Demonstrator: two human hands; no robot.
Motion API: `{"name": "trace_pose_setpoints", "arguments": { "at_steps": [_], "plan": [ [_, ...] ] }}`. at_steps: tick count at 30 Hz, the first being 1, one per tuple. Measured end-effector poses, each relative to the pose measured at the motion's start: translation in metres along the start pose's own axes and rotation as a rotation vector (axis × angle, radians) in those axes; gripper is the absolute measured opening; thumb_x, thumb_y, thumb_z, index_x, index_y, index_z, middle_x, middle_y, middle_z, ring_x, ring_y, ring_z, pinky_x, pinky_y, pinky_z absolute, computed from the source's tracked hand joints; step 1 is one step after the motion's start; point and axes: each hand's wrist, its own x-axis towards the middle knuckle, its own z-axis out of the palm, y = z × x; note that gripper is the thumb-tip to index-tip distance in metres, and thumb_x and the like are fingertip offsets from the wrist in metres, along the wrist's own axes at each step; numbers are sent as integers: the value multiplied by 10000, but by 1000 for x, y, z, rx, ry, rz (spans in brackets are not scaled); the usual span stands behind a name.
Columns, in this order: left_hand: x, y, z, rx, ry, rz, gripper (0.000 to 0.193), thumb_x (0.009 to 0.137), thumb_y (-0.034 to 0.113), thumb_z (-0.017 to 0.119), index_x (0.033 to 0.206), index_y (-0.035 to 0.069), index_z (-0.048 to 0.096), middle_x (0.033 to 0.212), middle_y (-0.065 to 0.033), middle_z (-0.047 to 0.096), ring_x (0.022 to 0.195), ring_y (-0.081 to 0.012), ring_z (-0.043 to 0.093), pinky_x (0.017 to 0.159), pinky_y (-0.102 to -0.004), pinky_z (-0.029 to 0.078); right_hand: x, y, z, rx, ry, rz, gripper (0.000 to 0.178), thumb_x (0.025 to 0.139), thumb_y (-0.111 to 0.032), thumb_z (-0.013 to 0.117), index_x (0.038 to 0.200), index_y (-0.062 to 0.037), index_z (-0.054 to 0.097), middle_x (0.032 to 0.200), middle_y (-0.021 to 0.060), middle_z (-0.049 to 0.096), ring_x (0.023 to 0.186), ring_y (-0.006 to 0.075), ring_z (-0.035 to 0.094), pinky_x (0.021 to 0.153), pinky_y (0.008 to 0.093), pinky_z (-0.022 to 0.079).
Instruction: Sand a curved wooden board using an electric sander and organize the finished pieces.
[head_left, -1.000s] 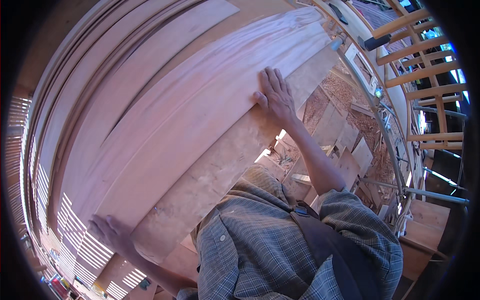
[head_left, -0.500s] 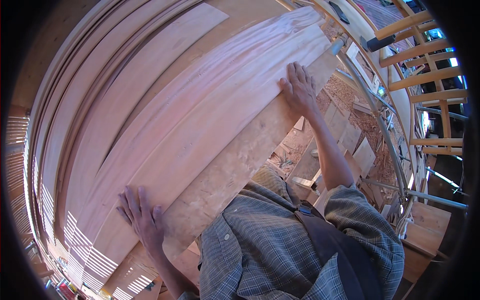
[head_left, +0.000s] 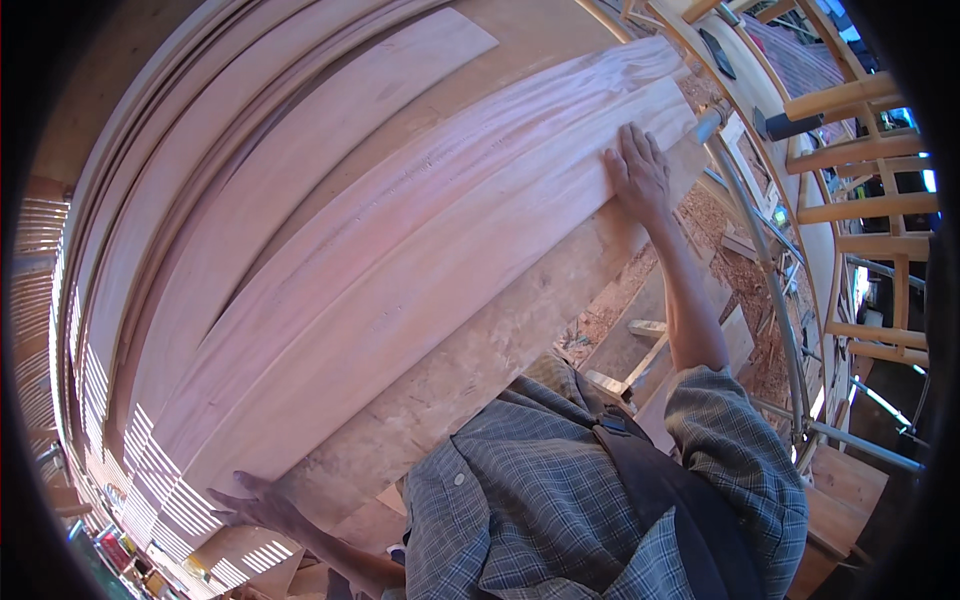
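A long pale pinkish wooden board (head_left: 400, 300) lies slantwise over a worn plywood bench (head_left: 450, 390), its near edge toward me. At the board's lower left end rests my left hand (head_left: 247, 503), fingers spread apart. My right hand (head_left: 641, 178) lies flat near the upper right end, on the near edge, fingers stretched out. Neither hand is wrapped round anything. Alongside on the far side lies a second plank with wavy grain (head_left: 420, 165).
More planks (head_left: 340, 120) lie in rows beyond, toward the upper left. A curved metal pipe (head_left: 760, 240) runs past the bench's right end. Wood shavings and offcuts litter the floor (head_left: 735, 270). Bamboo-coloured wooden rungs (head_left: 860, 208) stand at the right.
My left hand has slid down and left along the board toward its lower end. The whole view has shifted slightly; my right hand stays near the board's upper right end.
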Motion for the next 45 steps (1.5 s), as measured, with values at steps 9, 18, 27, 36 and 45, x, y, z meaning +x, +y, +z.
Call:
{"name": "trace_pose_setpoints", "arguments": {
  "at_steps": [9, 18, 27, 36, 45],
  "plan": [
    [10, -16, -1, -1071, 254, -701, 638, 838, 175, 517, 1373, -30, 235, 1109, -210, 475, 1091, -313, 462, 916, -408, 387, 26, -5, -5, -11, 23, 147, 609, 914, -453, 375, 1293, 22, 418, 1369, 211, 366, 1270, 395, 310, 1055, 471, 214],
    [-13, -24, 24, -1180, 429, -635, 583, 905, 62, 432, 1387, -58, 127, 1186, -279, 424, 1056, -318, 512, 871, -355, 468, 21, -130, -32, 297, 55, -399, 332, 863, -307, 550, 1008, -13, 598, 1187, 180, 518, 1193, 381, 402, 1003, 493, 291],
    [-15, -10, 22, -832, 367, -617, 588, 898, 84, 459, 1394, -33, 166, 1104, -199, 490, 948, -241, 538, 740, -318, 463, -4, -261, -34, 699, -81, -947, 329, 805, -260, 626, 1024, -20, 573, 1117, 187, 512, 1118, 388, 441, 954, 498, 350],
    [-22, -15, 8, -1035, 339, -551, 597, 881, 102, 448, 1392, -28, 168, 1110, -176, 465, 942, -230, 503, 791, -306, 425, -56, -303, -45, 626, -308, -1134, 471, 792, -363, 617, 1114, -24, 558, 1245, 227, 427, 1224, 397, 355, 1013, 521, 284],
    [-16, -5, 8, -1054, 307, -536, 594, 879, 92, 440, 1399, -3, 170, 1166, -161, 394, 1026, -216, 432, 898, -326, 351, -78, -296, -58, 459, -415, -1286, 780, 667, -551, 660, 1297, -143, 447, 1325, 258, 344, 1267, 431, 287, 1025, 597, 202]
  ]
}}
